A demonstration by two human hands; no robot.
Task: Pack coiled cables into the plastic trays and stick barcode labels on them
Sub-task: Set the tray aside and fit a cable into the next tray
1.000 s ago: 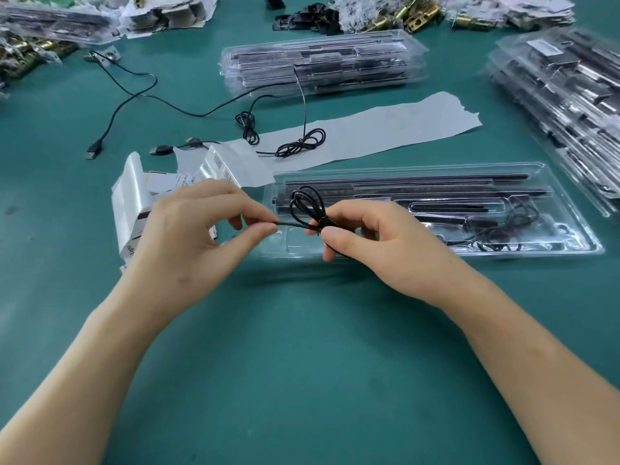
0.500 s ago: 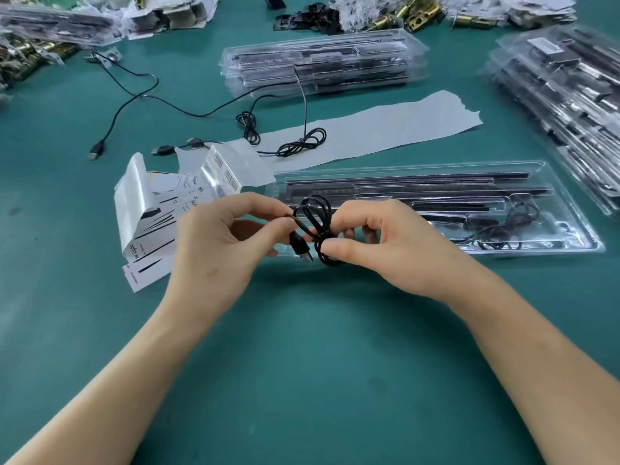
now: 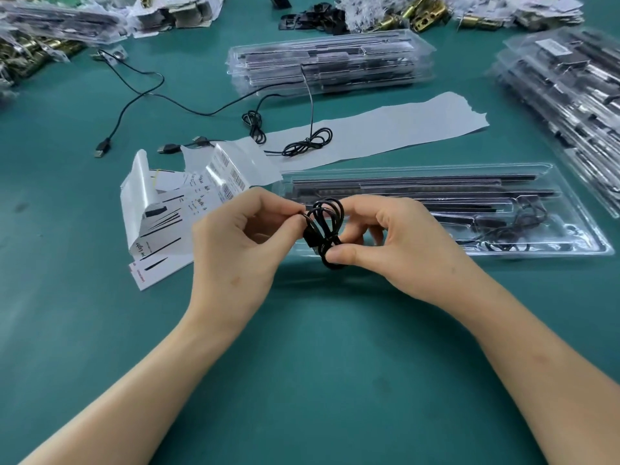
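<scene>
Green table (image 3: pixel 302 380) spreads beneath; over the tray's (image 3: pixel 536 252) near edge the right hand (image 3: pixel 402 250) pinches the coiled cable (image 3: pixel 327 229), the left hand (image 3: pixel 241 243) pinches its loose end, likely keeping loops bundled for packing; labels (image 3: pixel 231 177) lie just left.

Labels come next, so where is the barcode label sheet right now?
Head view: the barcode label sheet lies curled on the green table, left of centre, just beyond the left hand and beside the left end of the open plastic tray.
</scene>
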